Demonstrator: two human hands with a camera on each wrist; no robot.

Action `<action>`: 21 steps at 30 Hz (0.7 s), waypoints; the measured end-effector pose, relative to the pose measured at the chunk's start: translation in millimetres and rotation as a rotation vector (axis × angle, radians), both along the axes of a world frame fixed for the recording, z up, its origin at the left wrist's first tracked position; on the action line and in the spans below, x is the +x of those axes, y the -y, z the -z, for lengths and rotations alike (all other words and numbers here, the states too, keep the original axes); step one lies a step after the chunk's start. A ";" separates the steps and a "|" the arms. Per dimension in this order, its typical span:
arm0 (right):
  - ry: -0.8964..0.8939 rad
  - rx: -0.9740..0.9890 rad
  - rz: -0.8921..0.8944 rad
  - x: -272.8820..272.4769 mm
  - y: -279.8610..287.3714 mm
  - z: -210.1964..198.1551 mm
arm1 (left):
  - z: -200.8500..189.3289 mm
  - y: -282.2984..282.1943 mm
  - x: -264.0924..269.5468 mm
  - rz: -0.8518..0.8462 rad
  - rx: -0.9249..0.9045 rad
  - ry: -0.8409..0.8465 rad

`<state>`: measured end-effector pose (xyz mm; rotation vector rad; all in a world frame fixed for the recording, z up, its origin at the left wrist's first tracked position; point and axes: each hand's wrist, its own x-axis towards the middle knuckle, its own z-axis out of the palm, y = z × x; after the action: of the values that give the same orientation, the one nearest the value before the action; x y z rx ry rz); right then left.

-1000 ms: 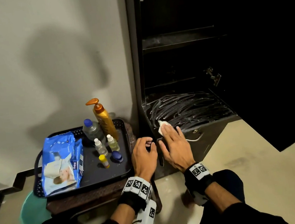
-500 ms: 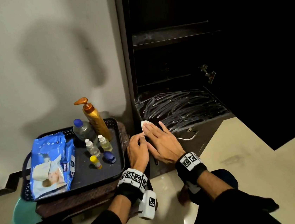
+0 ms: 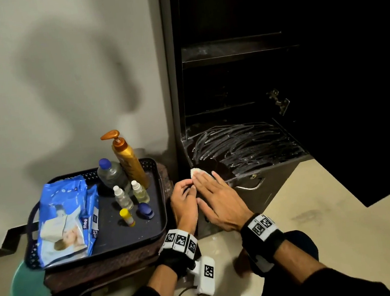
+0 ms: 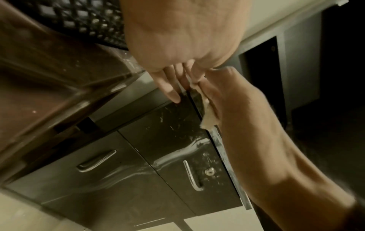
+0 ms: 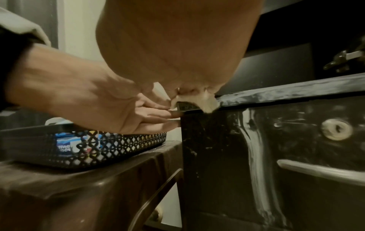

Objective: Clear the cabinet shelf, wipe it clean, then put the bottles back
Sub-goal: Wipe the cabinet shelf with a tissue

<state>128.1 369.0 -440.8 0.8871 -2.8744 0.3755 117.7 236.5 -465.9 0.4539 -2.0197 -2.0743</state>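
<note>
Beige floor tiles (image 3: 317,207) and a pale wall frame a dark cabinet (image 3: 230,83) whose door stands open, and its lowest shelf (image 3: 249,146) is streaked with pale, smeared wipe marks. At the shelf's front left corner the right hand (image 3: 219,198) lies flat, fingers straight and close together, pressing a white wipe (image 3: 196,172) onto the edge; from the right wrist view the wipe (image 5: 207,103) droops over the lip of the shelf under the fingers. The left hand (image 3: 185,202) sits just beside it, its fingers loosely extended, the fingertips (image 5: 173,115) touching the cabinet's left front edge and gripping nothing. Below the shelf a drawer front shows a metal handle (image 4: 192,176) and a keyhole (image 4: 209,171). The bottles are off the shelf, standing in a black lattice-sided tray (image 3: 158,220) to the left of the cabinet, on a brown stool (image 3: 105,267): a gold pump bottle (image 3: 128,160), a clear bottle with a blue cap (image 3: 112,174), two small dropper bottles (image 3: 123,197), a tiny yellow-capped bottle (image 3: 127,217) and a blue cap (image 3: 145,210) lying loose. A blue pack of wipes (image 3: 63,218) fills the tray's left side.
</note>
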 end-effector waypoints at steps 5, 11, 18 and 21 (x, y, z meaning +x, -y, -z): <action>0.046 0.061 -0.016 -49.8 20.1 -5.9 | -0.4 17.1 -16.6 -0.002 0.074 0.063; 0.078 0.015 0.132 -58.3 19.0 -3.6 | -7.7 9.2 -27.2 0.091 0.028 0.105; 0.063 0.087 0.188 -11.0 -27.3 -5.8 | 3.7 -0.5 -19.7 0.149 0.052 0.130; 0.074 0.082 0.109 1.1 -25.4 -9.3 | 7.2 0.8 -19.8 0.196 0.046 0.124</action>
<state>129.3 394.5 -431.5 0.7396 -3.0093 0.2881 97.9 235.7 -473.1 0.4175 -2.1692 -2.2617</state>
